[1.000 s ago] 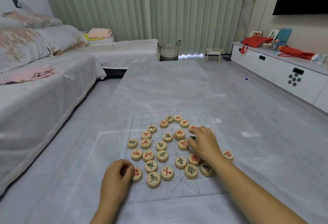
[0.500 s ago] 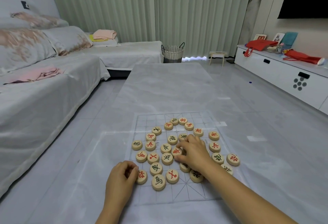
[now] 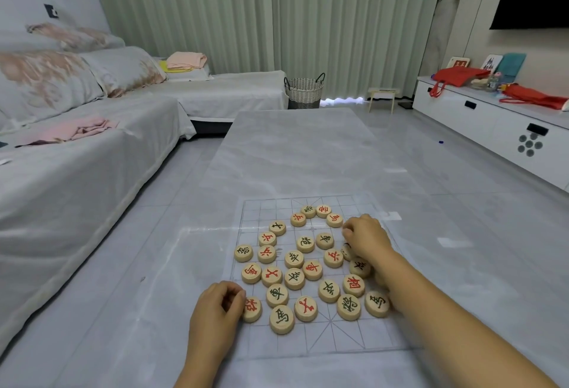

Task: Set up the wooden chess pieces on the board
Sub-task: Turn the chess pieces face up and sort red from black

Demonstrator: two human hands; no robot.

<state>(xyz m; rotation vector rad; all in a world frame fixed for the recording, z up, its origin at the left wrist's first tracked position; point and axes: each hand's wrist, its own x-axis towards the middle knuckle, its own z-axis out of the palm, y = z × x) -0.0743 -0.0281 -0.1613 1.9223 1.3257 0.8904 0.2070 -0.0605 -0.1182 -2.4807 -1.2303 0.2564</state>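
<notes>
Hands (image 3: 215,313) among pieces (image 3: 294,259) (on board (image 3: 363,344))

Pieces (image 3: 312,270) scattered on board (image 3: 363,341); board on table (image 3: 295,153).

Single head-worn wide-angle view, facing forward and down over the translucent gridded chess board (image 3: 338,341) close below; grey marble-patterned table (image 3: 295,153) recedes ahead.

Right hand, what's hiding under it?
A black-lettered piece peeks out beneath the right hand, with another's edge beside it. Whether its curled fingers hold a piece is hidden.
</notes>
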